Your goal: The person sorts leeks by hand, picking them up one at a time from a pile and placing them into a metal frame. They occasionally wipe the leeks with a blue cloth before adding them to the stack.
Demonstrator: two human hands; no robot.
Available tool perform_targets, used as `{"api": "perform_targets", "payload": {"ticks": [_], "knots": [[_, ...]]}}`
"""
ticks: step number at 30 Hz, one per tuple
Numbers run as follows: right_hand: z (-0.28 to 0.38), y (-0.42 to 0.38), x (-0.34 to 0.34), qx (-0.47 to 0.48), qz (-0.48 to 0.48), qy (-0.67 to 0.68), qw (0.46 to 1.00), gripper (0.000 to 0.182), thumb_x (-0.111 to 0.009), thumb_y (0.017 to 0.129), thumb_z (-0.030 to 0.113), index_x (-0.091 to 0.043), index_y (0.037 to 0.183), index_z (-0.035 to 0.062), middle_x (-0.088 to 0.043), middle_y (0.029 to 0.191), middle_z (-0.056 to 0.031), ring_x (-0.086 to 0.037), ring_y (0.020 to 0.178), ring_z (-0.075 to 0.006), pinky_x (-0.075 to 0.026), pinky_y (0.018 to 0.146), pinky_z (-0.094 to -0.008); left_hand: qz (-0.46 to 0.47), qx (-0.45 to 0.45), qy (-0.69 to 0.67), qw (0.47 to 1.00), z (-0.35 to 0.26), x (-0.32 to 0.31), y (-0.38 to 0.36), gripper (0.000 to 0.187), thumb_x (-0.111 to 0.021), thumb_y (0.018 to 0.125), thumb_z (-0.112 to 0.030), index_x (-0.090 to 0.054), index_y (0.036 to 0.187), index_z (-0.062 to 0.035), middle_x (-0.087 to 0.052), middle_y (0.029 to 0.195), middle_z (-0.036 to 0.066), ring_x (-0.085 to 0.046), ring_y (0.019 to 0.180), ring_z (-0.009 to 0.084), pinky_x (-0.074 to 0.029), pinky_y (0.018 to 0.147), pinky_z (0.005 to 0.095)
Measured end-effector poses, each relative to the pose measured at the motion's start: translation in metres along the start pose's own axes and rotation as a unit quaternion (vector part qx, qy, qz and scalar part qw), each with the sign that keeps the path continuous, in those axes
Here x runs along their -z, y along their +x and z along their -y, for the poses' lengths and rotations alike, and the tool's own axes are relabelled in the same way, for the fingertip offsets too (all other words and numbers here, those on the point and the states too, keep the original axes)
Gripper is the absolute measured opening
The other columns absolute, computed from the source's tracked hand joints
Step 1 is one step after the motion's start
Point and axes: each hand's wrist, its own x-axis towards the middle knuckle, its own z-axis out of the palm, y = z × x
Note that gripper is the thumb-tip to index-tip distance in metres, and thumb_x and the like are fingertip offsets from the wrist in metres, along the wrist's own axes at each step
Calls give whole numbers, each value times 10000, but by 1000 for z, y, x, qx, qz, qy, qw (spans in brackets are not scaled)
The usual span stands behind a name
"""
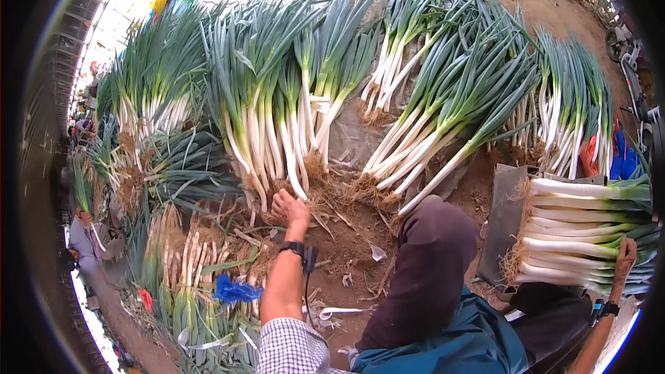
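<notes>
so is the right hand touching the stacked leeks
Touching. The head view shows the right hand with its fingers curled over the green end of the stacked leeks, no gap between them.

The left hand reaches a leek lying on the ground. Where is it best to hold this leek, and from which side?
Probably the white stalk just above the roots, approached from the root end, where the left hand is. The stalk looks firm and points toward the person; the leaves fan away.

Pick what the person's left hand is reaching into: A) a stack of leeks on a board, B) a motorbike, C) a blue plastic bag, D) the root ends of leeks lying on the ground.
D: the left hand is at the root ends of the leeks spread on the ground.
</notes>
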Motion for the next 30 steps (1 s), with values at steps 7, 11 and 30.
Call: {"api": "perform_targets", "payload": {"ticks": [7,11,30], "knots": [[6,-7,3,-27,2,-30,999,135,-581,1004,19,-522,887,-14,-499,859,-42,-473,825,-163,-403,813,-264,89,-183,-127,971,-77,-30,48,292,-619,939,-109,-626,1215,-15,-648,1173,219,-612,1148,349,-494,975,484],[-3,-12,9,-30,13,-22,999,112,-569,1021,36,-547,925,-17,-509,887,-35,-486,857,-148,-402,828,-250,111,-200,-74,971,-107,-65,106,375,-533,967,-63,-543,1325,49,-611,1241,245,-574,1190,391,-470,1041,479],[-30,-39,45,-121,25,-92,988,229,-529,1048,72,-629,1219,-44,-609,1127,-62,-555,1067,-167,-405,992,-264,44,-134,193,971,-172,-95,156,210,-654,927,-257,-764,1045,-122,-619,1150,127,-574,1142,337,-432,996,461]]}}
